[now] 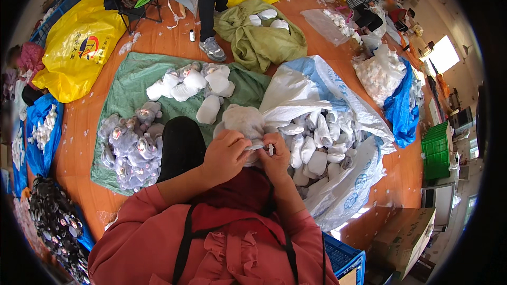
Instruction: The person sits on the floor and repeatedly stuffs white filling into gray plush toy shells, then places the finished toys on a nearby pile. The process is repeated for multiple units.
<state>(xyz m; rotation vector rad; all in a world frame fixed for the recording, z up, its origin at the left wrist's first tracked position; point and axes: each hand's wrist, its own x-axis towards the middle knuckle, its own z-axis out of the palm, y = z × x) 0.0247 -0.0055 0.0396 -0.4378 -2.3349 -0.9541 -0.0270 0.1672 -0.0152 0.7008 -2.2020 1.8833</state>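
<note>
- Grey plush toy is held up in front of the chest, between both hands, over the lap.
- Left hand: grip narrow, toy's near edge pinched by thumb and fingers.
- Right hand: grip narrow too, same edge pinched just beside the left fingers.
- Small white bit is seen at the right fingers; kind can't be told.
- Green sheet is spread on the floor, ahead and to the left.
- Grey toys are heaped on its left part.
- White parts are bunched toward its far side, with one lying nearer the held toy.
- White sack is laid open at the right, filled with white and grey pieces.
- Black-clad knee is raised between grey toys and left hand.
- Olive sack is placed beyond the sheet, a few white pieces on top.
- Co-worker's shoe is seen just left of it, small bottle stood nearby.
- Yellow bag is spread far left, beside folding chair.
- Green crate and carton are set at far right.
</note>
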